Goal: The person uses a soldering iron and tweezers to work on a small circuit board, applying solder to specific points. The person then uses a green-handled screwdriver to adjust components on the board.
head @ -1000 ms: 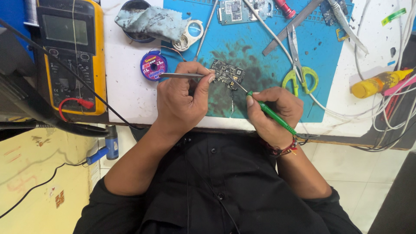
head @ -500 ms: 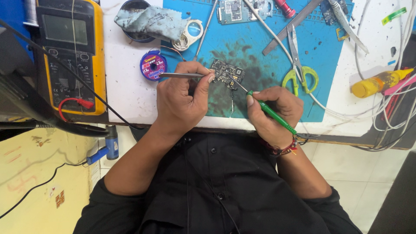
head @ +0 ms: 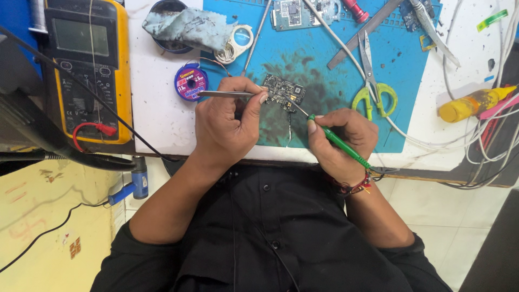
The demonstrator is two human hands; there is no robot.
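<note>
One white desk (head: 162, 124) carries everything here, and on it lies one blue work mat (head: 411, 81), stained dark near the middle. At the far left sits one yellow-cased multimeter (head: 89, 65) with a grey screen and a red lead plugged in at the bottom. On the mat I count two circuit boards: a greenish one (head: 294, 13) at the top edge and the small dark circuit board (head: 284, 92) being worked on near the mat's front. There is one pair of scissors with yellow-green handles (head: 374, 94), one crumpled grey cloth (head: 184, 27) over a round dark tin, one yellow glue bottle (head: 467, 105) on the right among white cables, and one small purple spool of solder wire (head: 191, 82) just left of the mat. Two hands work: the left hand (head: 227, 121) has its grip closed on one pair of slim metal tweezers (head: 227, 94), whose tips touch the dark board's left edge; the right hand (head: 343, 138) has its grip closed around one green-handled soldering tool (head: 340, 143), its fine metal tip touching the board's lower right corner. Compared with a second ago nothing has visibly shifted: both hands, both tools and the board sit as they did.
</note>
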